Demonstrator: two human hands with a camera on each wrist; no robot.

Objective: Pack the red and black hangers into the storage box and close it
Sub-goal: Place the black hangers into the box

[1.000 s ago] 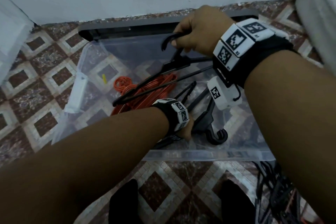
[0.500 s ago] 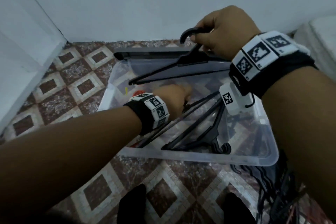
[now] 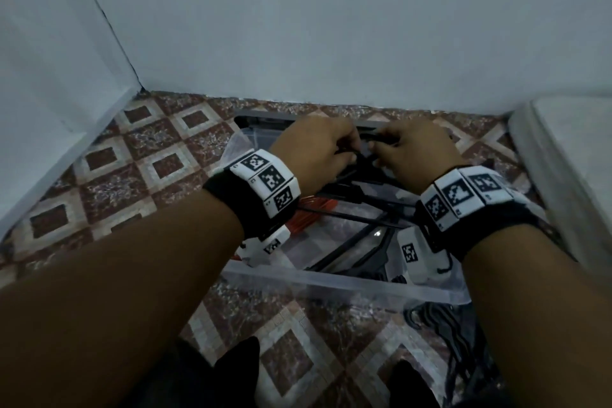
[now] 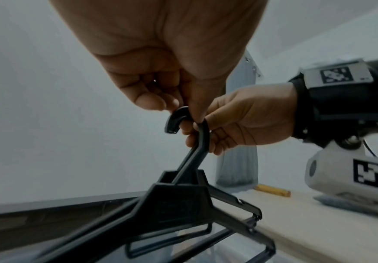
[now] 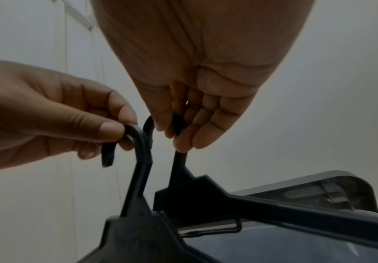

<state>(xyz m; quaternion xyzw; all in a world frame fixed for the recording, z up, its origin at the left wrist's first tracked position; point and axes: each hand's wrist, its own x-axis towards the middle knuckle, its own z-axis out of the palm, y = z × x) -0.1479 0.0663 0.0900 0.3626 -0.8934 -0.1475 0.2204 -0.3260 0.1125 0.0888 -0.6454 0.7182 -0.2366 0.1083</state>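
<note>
Both hands meet over the far end of the clear storage box (image 3: 331, 279). My left hand (image 3: 351, 156) pinches the hook of one black hanger (image 5: 138, 178) between thumb and finger. Right beside it, my right hand (image 3: 377, 147) pinches the hook of a second black hanger (image 5: 262, 204). In the left wrist view the left hand (image 4: 190, 113) grips the hook and both hanger bodies (image 4: 178, 204) hang close together below. Red hangers (image 3: 308, 219) and more black hangers (image 3: 357, 242) lie inside the box.
The grey lid (image 3: 251, 116) lies behind the box against the white wall. A tangle of black hangers (image 3: 440, 325) sits on the tiled floor at lower right. A white object (image 3: 563, 169) stands at the right, and a wall corner closes the left.
My left hand has come up out of the box and now holds a black hanger's hook next to the right hand. The right hand has kept its hanger and lowered toward the box's far end.
</note>
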